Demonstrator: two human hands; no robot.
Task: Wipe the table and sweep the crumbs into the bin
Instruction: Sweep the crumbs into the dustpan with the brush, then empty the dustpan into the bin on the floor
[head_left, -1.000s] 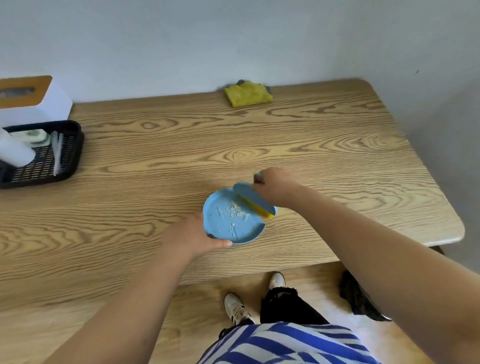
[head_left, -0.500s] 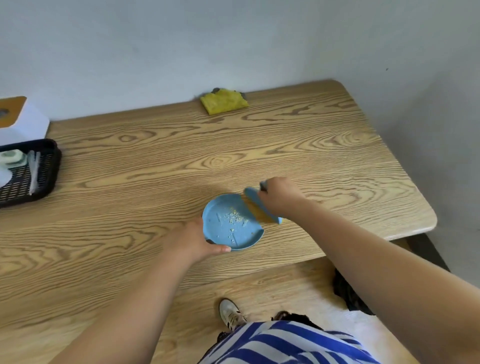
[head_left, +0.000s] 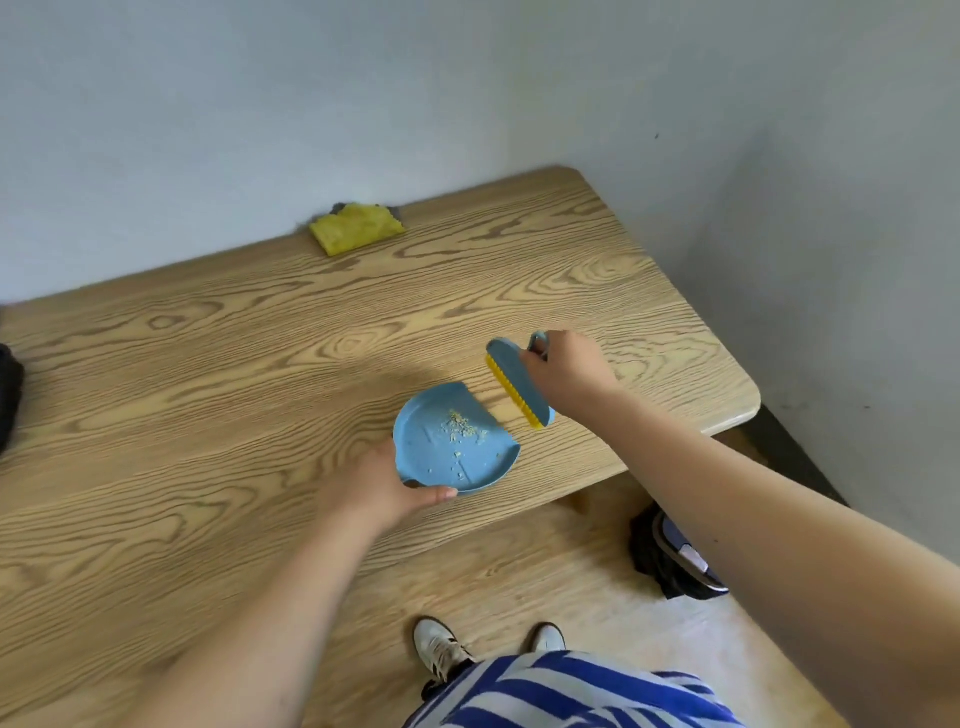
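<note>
Now crumbs (head_left: 460, 425) lie scattered inside the blue dustpan (head_left: 441, 467) on the table (head_left: 208, 364)

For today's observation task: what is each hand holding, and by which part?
Left hand grips the blue dustpan at its near rim; right hand holds the brush by its back.

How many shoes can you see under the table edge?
2: the left shoe and the right shoe, side by side on the floor, just above the striped shirt. None seems hidden.
</note>
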